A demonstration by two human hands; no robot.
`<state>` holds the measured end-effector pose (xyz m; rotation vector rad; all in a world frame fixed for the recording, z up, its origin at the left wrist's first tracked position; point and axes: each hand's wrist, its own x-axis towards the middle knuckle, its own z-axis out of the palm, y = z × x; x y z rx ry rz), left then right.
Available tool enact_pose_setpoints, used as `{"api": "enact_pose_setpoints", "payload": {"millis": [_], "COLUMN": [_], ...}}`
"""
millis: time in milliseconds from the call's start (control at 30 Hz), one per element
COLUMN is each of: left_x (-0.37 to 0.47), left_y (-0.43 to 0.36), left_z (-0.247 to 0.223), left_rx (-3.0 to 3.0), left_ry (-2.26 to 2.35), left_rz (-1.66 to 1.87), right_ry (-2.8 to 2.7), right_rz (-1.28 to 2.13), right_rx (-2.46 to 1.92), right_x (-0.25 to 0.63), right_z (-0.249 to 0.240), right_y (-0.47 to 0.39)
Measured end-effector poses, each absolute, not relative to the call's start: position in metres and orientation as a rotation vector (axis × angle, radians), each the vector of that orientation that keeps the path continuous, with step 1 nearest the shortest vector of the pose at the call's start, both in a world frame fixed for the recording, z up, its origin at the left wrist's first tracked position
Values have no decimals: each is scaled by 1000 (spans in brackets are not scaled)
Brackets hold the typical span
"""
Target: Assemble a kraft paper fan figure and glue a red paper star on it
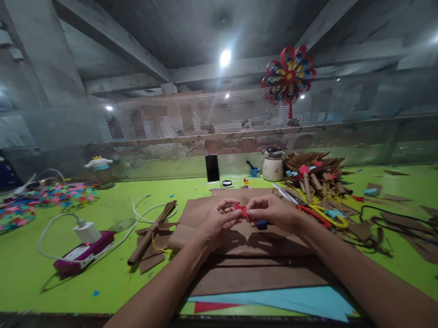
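Note:
A small red paper piece is pinched between my two hands in the middle of the view. My left hand grips its left side with thumb and fingers. On the other side, my right hand pinches its right edge. Beneath both hands lie stacked sheets of brown paper. A small dark blue object shows just under my right hand; its kind is unclear. Scissors with red and yellow handles lie to the right of my right hand.
At left are a purple power strip with a white charger, a rolled brown paper stick and colourful paper cutouts. Behind stand a phone and a white jar. Folded brown paper fans lie right. Blue paper lies in front.

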<state>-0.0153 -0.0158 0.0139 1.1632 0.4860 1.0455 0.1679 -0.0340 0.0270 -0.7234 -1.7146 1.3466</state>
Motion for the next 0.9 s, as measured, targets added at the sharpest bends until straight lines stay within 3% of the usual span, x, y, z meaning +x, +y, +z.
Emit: {"api": "enact_pose_setpoints", "payload": {"millis": [900], "left_x": [-14], "left_y": [-14], "left_z": [12], "left_rx": [1200], "left_ry": [507], "left_rz": [1096], "right_ry": [-1680], "right_rz": [1227], "right_rx": [-812], "right_x": [168], "right_z": [27], "right_y": [-30]}}
